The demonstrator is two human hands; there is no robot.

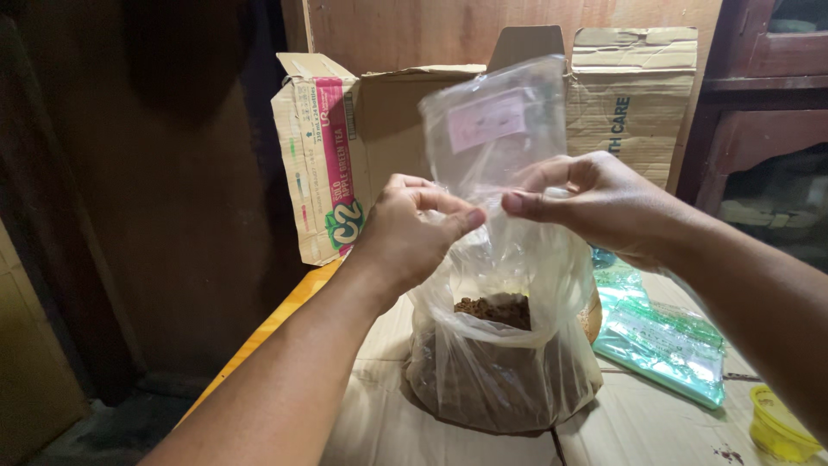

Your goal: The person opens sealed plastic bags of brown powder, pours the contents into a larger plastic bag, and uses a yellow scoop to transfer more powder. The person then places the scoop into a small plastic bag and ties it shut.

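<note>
Small clear plastic pouch (493,129) with a pale pink label, held upright at centre, above a large clear plastic bag (504,345). Lower edge of the pouch pinched from both sides: left hand (410,229) on the left, thumb and forefinger pressed together on the film; right hand (595,203) on the right, thumb and fingers likewise closed on it. Hands close to each other, not touching, thumbs pointing inward.

Directly below, the large bag standing open on flattened cardboard (638,423), rim rolled down, filled with dark brown powder (496,309). Whether the pouch touches the bag's rim: cannot tell.

Just right of the bag, flat green-and-white packets (664,341) lying on the cardboard. Near the lower right corner, a small yellow container (780,427), partly cut off by the frame edge.

Behind the hands, an open cardboard box (345,147) with raised flaps and a pink-and-green printed side, set against a wooden wall (414,30). Dark wooden furniture (759,112) at far right.
</note>
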